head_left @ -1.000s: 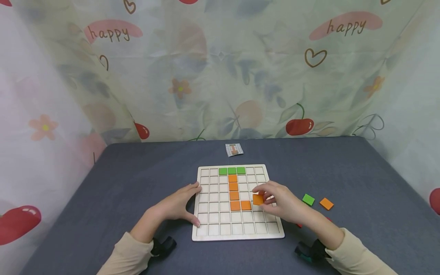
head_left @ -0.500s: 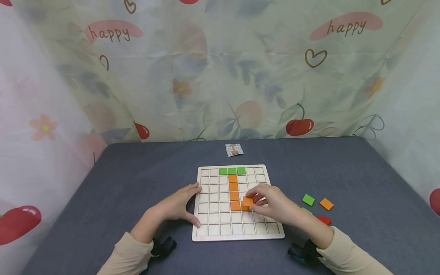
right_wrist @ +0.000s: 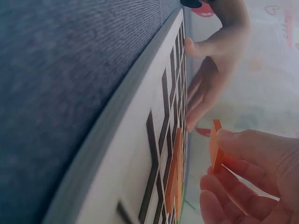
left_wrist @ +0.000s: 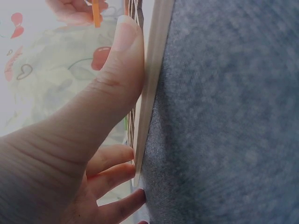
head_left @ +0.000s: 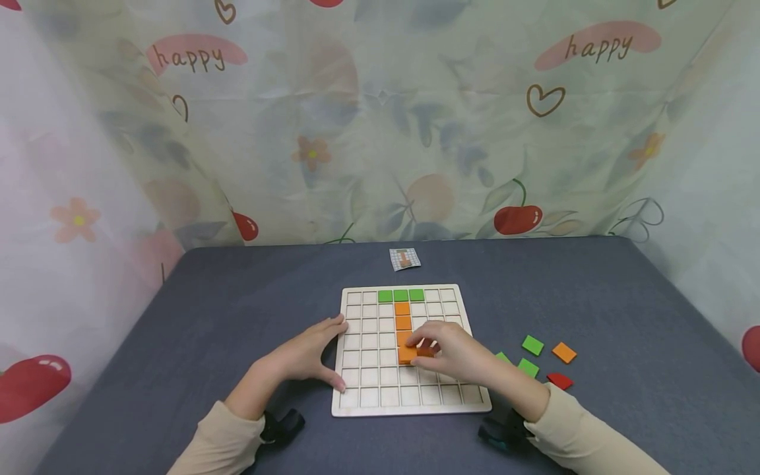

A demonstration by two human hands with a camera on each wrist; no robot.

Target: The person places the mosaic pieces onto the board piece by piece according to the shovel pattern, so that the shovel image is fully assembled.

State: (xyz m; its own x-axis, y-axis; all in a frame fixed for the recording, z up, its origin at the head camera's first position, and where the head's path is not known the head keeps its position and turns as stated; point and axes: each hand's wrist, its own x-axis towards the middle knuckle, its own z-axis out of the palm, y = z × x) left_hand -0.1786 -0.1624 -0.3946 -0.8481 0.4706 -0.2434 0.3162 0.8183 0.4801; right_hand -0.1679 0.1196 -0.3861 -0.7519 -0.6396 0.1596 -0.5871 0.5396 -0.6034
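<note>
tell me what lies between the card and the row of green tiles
In the head view, a strip of bare dark cloth, then the rim of the board, lies between the card and the green tiles.

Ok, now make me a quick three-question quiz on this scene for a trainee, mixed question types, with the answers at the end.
1. True or false: the left hand is holding the red piece.
2. How many green tiles sit in the far row of the board?
A) two
B) three
C) five
3. Fill in the blank: the right hand pinches a tile coloured ____, held apart from the board.

Key:
1. False; it rests against the left side of the board.
2. B
3. orange
</note>
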